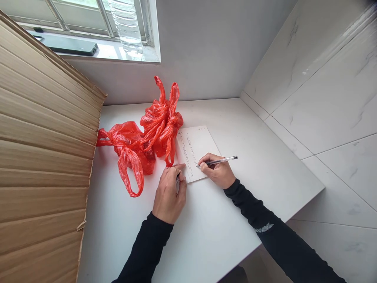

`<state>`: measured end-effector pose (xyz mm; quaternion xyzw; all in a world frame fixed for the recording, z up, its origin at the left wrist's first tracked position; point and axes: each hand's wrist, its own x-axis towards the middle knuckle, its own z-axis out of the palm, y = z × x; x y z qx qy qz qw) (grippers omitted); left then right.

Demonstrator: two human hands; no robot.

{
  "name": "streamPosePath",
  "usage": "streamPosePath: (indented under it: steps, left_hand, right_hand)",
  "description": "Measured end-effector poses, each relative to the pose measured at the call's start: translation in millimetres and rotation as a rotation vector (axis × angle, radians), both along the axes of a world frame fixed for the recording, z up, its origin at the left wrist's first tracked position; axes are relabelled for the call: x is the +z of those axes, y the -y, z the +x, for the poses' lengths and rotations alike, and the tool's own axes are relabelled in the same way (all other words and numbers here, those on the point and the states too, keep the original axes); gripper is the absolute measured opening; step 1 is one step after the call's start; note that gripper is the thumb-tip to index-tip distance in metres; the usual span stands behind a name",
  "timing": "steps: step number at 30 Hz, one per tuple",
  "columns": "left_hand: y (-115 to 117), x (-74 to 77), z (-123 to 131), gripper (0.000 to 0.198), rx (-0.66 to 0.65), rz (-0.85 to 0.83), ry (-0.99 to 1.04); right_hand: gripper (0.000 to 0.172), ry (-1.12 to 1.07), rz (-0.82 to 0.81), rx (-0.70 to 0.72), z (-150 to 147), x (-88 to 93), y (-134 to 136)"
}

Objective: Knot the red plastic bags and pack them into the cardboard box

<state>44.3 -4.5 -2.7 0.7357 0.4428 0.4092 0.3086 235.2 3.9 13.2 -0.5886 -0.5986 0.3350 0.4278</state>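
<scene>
My right hand (219,172) grips a clear-barrelled pen (226,159) with a black end, its tip touching a white sheet of paper (203,143). Columns of small dark marks run down the left part of that sheet. At the paper's lower left corner, my left hand (171,194) is curled closed, one finger stretched over the sheet's edge. A small dark thing shows between its thumb and fingers, too little of it to name. Just beyond this hand sits a knotted red plastic bag (161,122), overlapping the paper's left edge. Another red plastic bag (132,143) lies to its left.
A corrugated cardboard panel (47,165) stands along the left side of the white table (250,133). On the windowsill are a dark phone-like slab (70,45) and a clear water bottle (126,27). Marble-look tiles (330,98) line the right wall.
</scene>
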Motion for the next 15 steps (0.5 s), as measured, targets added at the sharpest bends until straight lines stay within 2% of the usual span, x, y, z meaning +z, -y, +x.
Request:
streamPosePath:
  steps: [15]
  left_hand:
    - [0.4,-0.8,-0.5,0.019,-0.001,-0.002,-0.002]
  right_hand:
    - [0.010,-0.004,0.008,-0.011,0.1,1.0,0.4]
